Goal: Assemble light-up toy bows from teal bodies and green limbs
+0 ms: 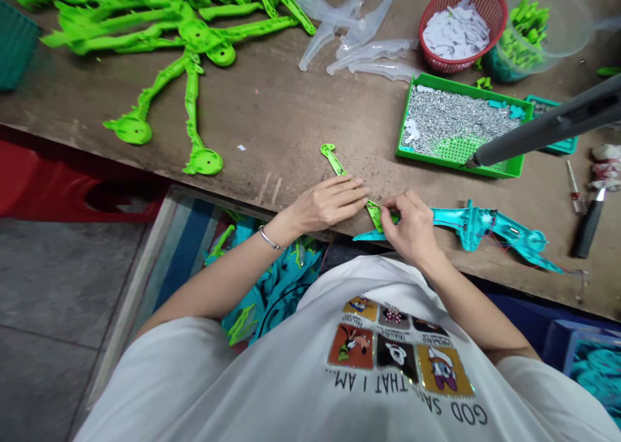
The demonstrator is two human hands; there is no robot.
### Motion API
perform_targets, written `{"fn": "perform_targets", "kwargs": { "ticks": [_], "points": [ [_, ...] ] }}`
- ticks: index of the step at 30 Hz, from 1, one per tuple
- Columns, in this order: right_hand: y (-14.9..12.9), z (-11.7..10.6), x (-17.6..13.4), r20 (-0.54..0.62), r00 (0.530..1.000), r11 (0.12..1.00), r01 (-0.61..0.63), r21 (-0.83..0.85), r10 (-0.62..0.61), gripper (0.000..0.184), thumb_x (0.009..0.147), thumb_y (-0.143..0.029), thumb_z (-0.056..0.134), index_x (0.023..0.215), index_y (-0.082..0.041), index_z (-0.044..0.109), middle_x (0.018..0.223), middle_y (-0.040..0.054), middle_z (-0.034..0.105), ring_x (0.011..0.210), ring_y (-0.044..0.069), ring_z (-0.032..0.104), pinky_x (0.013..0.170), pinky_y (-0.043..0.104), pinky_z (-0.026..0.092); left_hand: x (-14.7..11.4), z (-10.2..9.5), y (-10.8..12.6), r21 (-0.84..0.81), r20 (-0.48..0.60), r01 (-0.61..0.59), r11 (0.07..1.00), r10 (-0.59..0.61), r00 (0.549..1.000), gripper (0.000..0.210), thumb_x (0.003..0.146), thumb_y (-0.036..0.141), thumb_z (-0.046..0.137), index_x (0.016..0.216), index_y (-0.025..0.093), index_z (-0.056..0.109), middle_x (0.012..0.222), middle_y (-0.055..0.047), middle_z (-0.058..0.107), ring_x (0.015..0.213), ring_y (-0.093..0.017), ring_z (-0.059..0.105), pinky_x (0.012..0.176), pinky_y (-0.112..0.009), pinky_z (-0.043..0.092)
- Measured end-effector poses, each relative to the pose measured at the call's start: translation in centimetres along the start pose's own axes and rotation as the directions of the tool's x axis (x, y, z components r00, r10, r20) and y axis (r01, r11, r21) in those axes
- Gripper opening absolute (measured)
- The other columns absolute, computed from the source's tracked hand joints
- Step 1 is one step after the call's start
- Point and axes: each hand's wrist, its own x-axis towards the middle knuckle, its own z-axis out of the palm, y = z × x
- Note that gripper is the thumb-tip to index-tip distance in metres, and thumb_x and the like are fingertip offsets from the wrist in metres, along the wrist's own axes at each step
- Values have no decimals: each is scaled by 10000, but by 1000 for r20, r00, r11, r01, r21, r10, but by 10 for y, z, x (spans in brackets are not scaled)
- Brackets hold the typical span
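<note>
A slim bright green plastic part [334, 160] lies slantwise near the table's front edge, its middle covered by fingers. My left hand [326, 202] is laid over it, palm down, fingers close together and holding it against the table; the thumb is hidden. At the part's near end, my right hand [410, 225] is closed in a pinch of thumb and forefinger. Whatever sits between those fingertips is too small to make out. Beneath and beside the right hand stretches a turquoise plastic shell [485, 225] with thin red wires, partly hidden by the hand.
Small metal pieces fill a green tray [514, 169], over which a dark grey rod [543, 128] reaches. Behind stand a red basket [429, 57] of white pieces and a clear tub [577, 34]. Green parts [194, 34] pile up left; a hammer [588, 225] lies right.
</note>
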Motion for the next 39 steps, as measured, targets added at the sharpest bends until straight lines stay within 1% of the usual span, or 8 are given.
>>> {"fn": "perform_targets", "kwargs": {
  "ticks": [4, 11, 14, 17, 24, 28, 32, 39],
  "points": [
    [-3, 2, 2, 3, 999, 998, -48, -39, 48, 102, 907, -219, 616, 835, -203, 685, 829, 70, 704, 733, 201, 644, 698, 327, 484, 1, 1, -2, -20, 46, 2, 1000, -1, 999, 224, 987, 245, 616, 1134, 329, 763, 1376, -45, 724, 1405, -253, 596, 1245, -552, 415],
    [-7, 5, 1, 55, 998, 975, -20, -222, 33, 152, 922, -222, 576, 811, -193, 676, 835, 88, 696, 710, 205, 608, 625, 321, 387, 1, 4, -1, -75, 16, 47, 996, -46, 999, 217, 982, 254, 624, 1121, 334, 770, 1341, -40, 743, 1376, -241, 622, 1249, -539, 410],
    [-11, 0, 0, 139, 990, 954, 71, -292, -31, 199, 960, -211, 533, 841, -178, 689, 885, 114, 684, 723, 211, 590, 607, 330, 359, 2, 5, 0, -21, 30, 48, 999, -48, 998, 233, 998, 253, 582, 1106, 325, 775, 1340, -39, 743, 1389, -238, 610, 1240, -533, 421],
    [-15, -9, -4, 224, 967, 939, 182, -291, -118, 220, 980, -189, 509, 902, -160, 713, 911, 132, 664, 791, 233, 596, 663, 341, 416, 3, 6, 2, -15, 11, 51, 999, -51, 999, 234, 998, 232, 586, 1092, 326, 778, 1320, -41, 753, 1366, -239, 630, 1229, -535, 433],
    [-3, -21, -19, 227, 951, 951, 253, -177, -211, 256, 983, -129, 486, 1042, -140, 735, 902, 117, 664, 835, 237, 625, 747, 337, 502, 3, 4, 8, 279, 0, -83, 957, 87, 996, 256, 1033, 184, 546, 1147, 273, 757, 1331, -57, 748, 1335, -228, 654, 1168, -477, 502],
    [17, -26, -24, 101, 987, 989, 133, -63, -126, 196, 993, -176, 530, 968, -160, 724, 874, 93, 701, 828, 224, 667, 773, 332, 513, 4, 2, 11, 460, 13, -173, 871, 188, 982, 238, 1038, 161, 546, 1147, 226, 748, 1316, -60, 753, 1297, -236, 679, 1132, -454, 529],
    [26, -27, -18, 11, 1000, 999, -6, -47, 7, 155, 961, -219, 596, 896, -176, 729, 858, 84, 723, 776, 215, 673, 756, 340, 504, 5, 2, 11, 473, 6, -167, 865, 186, 983, 247, 1032, 152, 551, 1164, 227, 745, 1324, -64, 749, 1312, -238, 668, 1132, -465, 528],
    [22, -28, -2, 44, 986, 987, -158, -5, 158, 115, 850, -228, 673, 765, -174, 729, 743, 62, 703, 688, 196, 638, 680, 322, 450, 8, 3, 19, 377, -16, -98, 921, 113, 994, 291, 997, 125, 531, 1205, 184, 726, 1382, -129, 708, 1388, -257, 608, 1188, -520, 489]
  ]
}}
